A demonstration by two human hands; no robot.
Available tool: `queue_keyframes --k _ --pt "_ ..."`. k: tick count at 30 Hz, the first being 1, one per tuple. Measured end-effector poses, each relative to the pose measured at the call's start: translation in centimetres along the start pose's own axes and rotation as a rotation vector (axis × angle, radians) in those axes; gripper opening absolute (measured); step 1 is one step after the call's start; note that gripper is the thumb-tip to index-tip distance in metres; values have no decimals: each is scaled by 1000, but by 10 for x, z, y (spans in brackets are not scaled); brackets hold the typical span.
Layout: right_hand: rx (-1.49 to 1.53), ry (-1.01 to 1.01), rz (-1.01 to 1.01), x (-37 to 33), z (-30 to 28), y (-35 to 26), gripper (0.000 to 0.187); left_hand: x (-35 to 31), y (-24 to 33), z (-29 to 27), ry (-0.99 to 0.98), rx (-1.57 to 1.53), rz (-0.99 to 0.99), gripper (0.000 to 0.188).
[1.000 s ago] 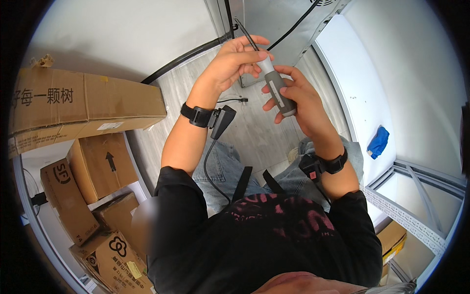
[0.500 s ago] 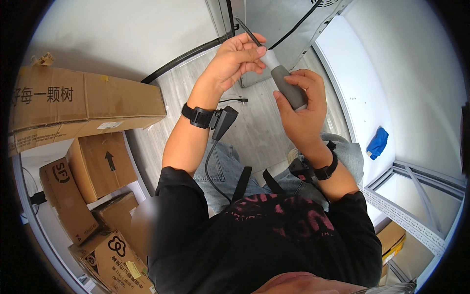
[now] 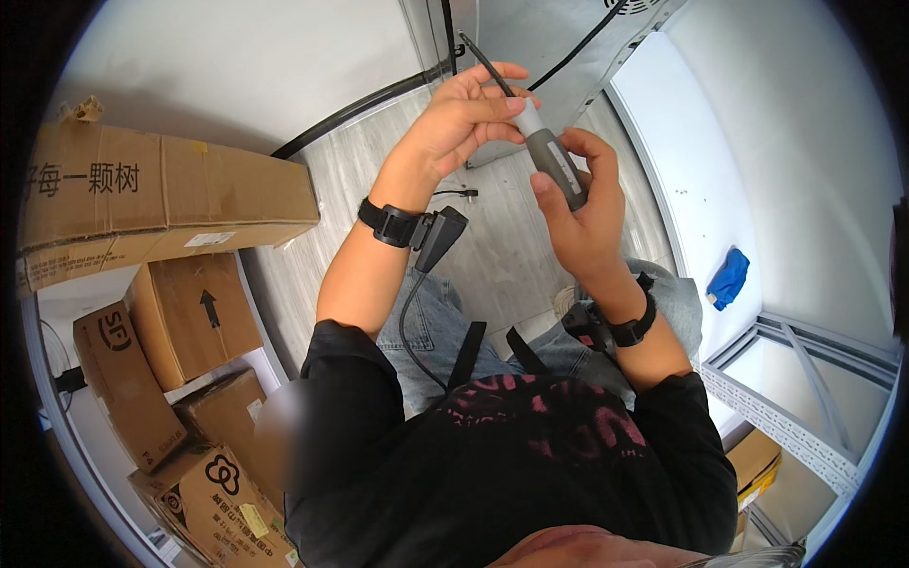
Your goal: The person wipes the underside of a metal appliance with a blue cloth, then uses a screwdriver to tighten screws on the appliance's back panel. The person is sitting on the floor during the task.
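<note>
Toward 1 o'clock, my left hand [image 3: 447, 130] pinches one grey screwdriver [image 3: 529, 117] near its shaft while my right hand [image 3: 589, 227] grips its handle [image 3: 552, 161]; at least five cardboard boxes [image 3: 178, 312], contents hidden, crowd 7 to 10 o'clock.

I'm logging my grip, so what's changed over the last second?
Your right hand shifted its grip: its fingers no longer poke out past the left side of the grey screwdriver handle. The handle's butt end swung right and slightly up in the picture. Your left hand still holds near the pale collar; the blue item stayed put.
</note>
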State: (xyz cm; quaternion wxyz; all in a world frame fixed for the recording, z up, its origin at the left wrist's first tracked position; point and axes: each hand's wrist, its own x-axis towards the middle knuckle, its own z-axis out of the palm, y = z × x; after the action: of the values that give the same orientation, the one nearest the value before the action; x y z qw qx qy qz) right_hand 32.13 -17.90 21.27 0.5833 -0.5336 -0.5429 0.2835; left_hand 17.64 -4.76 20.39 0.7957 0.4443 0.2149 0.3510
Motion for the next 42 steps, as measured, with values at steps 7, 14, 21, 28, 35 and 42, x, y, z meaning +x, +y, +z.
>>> queue_keyframes --k 7,14,21,28,35,42 --pt "-73 4 -109 2 -4 18 34 5 -2 -5 151 99 111 33" --pt "-184 37 -253 4 -5 13 34 12 0 -6 336 -118 209 31" --pt "-187 37 -247 1 -8 9 33 19 -5 -16 369 -168 242 33" --pt "-133 19 -199 -2 -19 15 32 21 -15 -13 416 -273 265 26" --pt "-44 -62 -74 13 -81 11 29 24 -38 1 286 -405 239 18" --pt "-12 -150 308 54 -193 31 25 62 -88 37 238 -329 24 11"
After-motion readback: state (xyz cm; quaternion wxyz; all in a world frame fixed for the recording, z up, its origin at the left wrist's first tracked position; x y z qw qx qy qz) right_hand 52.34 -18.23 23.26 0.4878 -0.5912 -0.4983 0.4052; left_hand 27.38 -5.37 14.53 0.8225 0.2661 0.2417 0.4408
